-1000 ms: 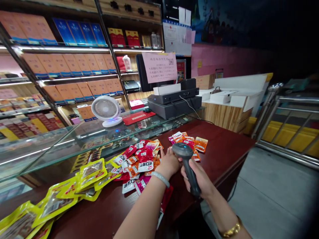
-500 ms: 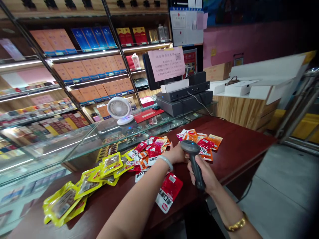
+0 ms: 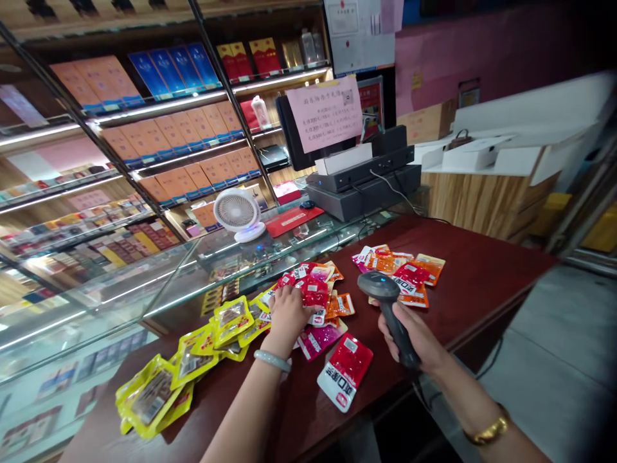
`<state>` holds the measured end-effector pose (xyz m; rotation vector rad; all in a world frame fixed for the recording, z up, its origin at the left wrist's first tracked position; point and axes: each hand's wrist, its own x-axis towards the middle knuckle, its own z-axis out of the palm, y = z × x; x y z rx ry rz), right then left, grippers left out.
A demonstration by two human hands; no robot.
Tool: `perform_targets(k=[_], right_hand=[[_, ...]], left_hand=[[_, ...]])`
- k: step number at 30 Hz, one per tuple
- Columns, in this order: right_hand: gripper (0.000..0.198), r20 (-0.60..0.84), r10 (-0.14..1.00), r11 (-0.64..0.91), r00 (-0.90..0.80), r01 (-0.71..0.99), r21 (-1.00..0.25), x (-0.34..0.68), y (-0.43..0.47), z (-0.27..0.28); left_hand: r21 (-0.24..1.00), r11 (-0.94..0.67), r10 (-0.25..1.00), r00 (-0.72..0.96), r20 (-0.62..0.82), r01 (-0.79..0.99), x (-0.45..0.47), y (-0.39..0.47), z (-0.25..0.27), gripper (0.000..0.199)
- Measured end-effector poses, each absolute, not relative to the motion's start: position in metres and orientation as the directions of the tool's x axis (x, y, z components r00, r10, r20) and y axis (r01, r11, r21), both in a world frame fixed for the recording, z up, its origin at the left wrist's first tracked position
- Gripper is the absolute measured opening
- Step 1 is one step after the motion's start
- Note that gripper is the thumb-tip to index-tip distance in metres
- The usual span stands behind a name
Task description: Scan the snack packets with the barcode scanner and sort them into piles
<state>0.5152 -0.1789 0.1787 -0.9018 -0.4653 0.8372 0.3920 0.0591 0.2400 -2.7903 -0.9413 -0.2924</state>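
Observation:
My right hand (image 3: pixel 409 337) is wrapped round the handle of a dark grey barcode scanner (image 3: pixel 378 286), held above the counter with its head toward the left. My left hand (image 3: pixel 292 315) lies over a heap of red and orange snack packets (image 3: pixel 315 292), its thumb apart from the bent fingers; the fingertips are partly hidden. Below the heap, a purple packet (image 3: pixel 321 339) shows beside the wrist. Nearer to me, a single red and white packet (image 3: pixel 344 373) lies flat. Yellow-edged packets (image 3: pixel 231 321) overlap in a row on the left.
Another group of orange and red packets (image 3: pixel 405 270) lies right of the scanner on the dark red counter (image 3: pixel 482 270). Behind stand a glass display case (image 3: pixel 193 283), a white fan (image 3: pixel 237 212) and a cash register unit (image 3: pixel 361 183). Stocked shelves rise at the back left.
My left hand has moved left from beside the scanner onto the heap of packets, uncovering the purple packet. The scanner stays in my right hand. The view has shifted slightly.

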Motion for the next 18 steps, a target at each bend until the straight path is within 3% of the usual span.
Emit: perform_targets(k=[5, 11, 18], right_hand=[[0.044, 0.01, 0.793, 0.331, 0.609, -0.417, -0.846, 0.515, -0.179, 0.178], [0.046, 0.011, 0.821, 0.292, 0.57, -0.404, -0.867, 0.511, -0.183, 0.185], [0.047, -0.029, 0.852, 0.232, 0.522, -0.427, -0.874, 0.51, -0.191, 0.188]], left_hand=[[0.01, -0.828, 0.551, 0.81, 0.203, 0.561, 0.402, 0.051, 0.243, 0.034], [0.287, -0.81, 0.557, 0.824, 0.105, 0.511, 0.413, 0.034, 0.244, 0.031], [0.367, -0.805, 0.528, 0.845, 0.087, 0.465, 0.425, 0.023, 0.246, 0.036]])
